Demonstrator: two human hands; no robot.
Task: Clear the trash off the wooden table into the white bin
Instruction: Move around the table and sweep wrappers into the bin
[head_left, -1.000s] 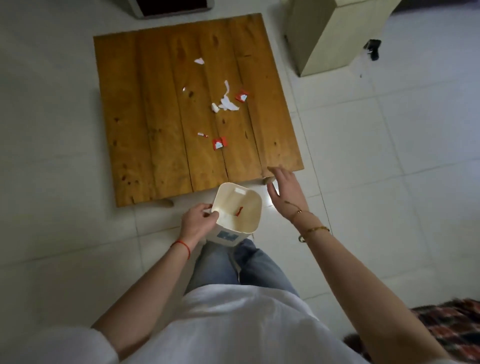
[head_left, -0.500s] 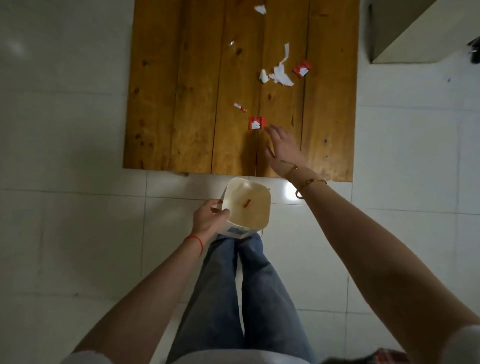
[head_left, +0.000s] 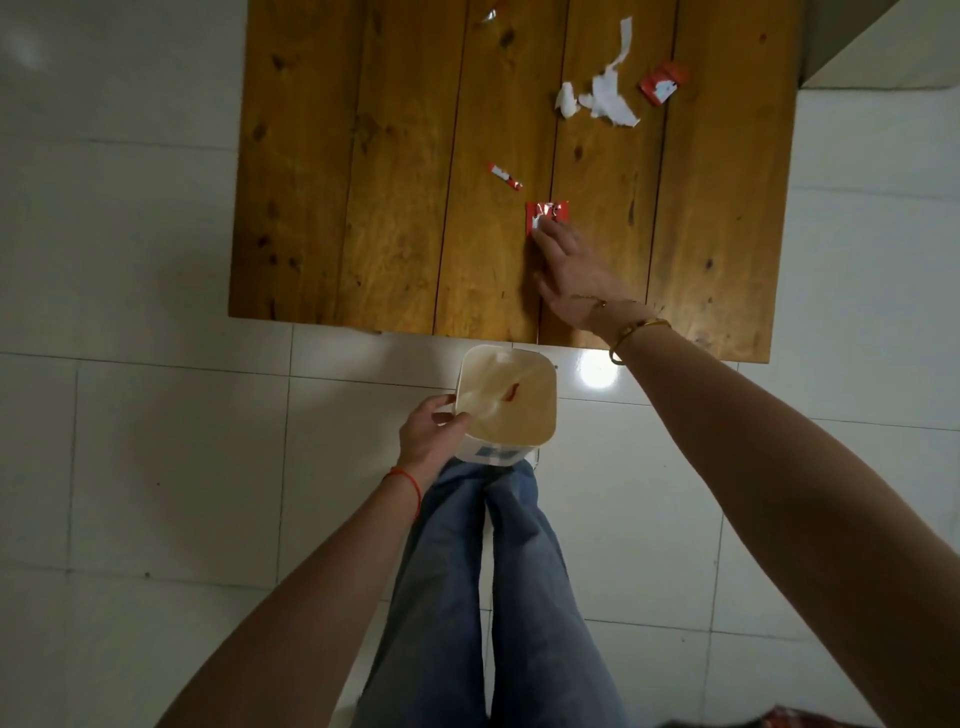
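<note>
— Trash, where does it lie?

— Scattered on the wooden table (head_left: 363, 208). A red wrapper (head_left: 546, 215) sits near the middle of the near half; a small red-and-white scrap (head_left: 505, 176) lies just at its 10 o'clock. Torn white paper (head_left: 608, 93) and a crumpled white bit (head_left: 567, 100) lie toward 12 o'clock, with a second red wrapper (head_left: 663, 84) beside them at 3 o'clock.

— And the right hand (head_left: 571, 270)?

— Palm down, fingers spread and extended, fingertips touching the near edge of the red wrapper; nothing gripped. A gold bangle (head_left: 636, 335) circles that wrist.

— The left hand (head_left: 434, 434)?

— Closed on the rim of the white bin (head_left: 493, 454), thumb hooked inside, holding it off the floor at the table's 6 o'clock edge, above the jeans (head_left: 498, 597). One red scrap (head_left: 510, 392) lies inside it.
</note>
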